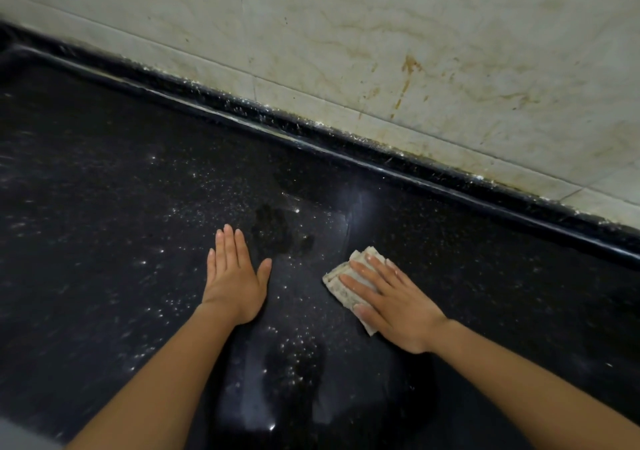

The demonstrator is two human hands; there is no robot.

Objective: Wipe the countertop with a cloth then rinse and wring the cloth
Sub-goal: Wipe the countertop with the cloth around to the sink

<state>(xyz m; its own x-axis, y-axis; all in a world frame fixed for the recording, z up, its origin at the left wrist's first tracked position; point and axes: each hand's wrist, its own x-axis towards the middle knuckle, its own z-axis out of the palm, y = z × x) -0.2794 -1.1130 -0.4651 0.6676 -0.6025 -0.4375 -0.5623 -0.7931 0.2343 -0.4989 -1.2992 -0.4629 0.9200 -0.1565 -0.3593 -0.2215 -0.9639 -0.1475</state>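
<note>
- The cloth (341,294) lies folded into a small pad on the bench (104,207), right of centre and toward the near side, well short of the far edge.
- The right grip (394,307) rests flat on top of the cloth, fingers straight and slightly spread, pressing it down rather than pinching it. The cloth's left and far edges show beyond the fingers.
- The left grip (235,276) lies flat on the bare bench to the left, fingers straight and close together with the thumb out, holding nothing. It looks like a brace.
- The cloth seems thin, soft and light, probably damp. It should slide under a flat palm, but its folds could shift or bunch if pushed by one corner.
- Pressure across the whole pad suits wiping. For rinsing and wringing it would be better gathered up by its free left edge and bunched in both grips.
- The bench is dark polished stone, glossy and likely slick, with pale specks scattered widely and a wet smear (273,228) just beyond the space between the grips.
- A raised dark lip (311,138) runs along the far edge with pale grime on it.
- Behind it stands a pale tiled wall (415,34) with a brown drip stain (408,69).
- No sink or tap is in view.
</note>
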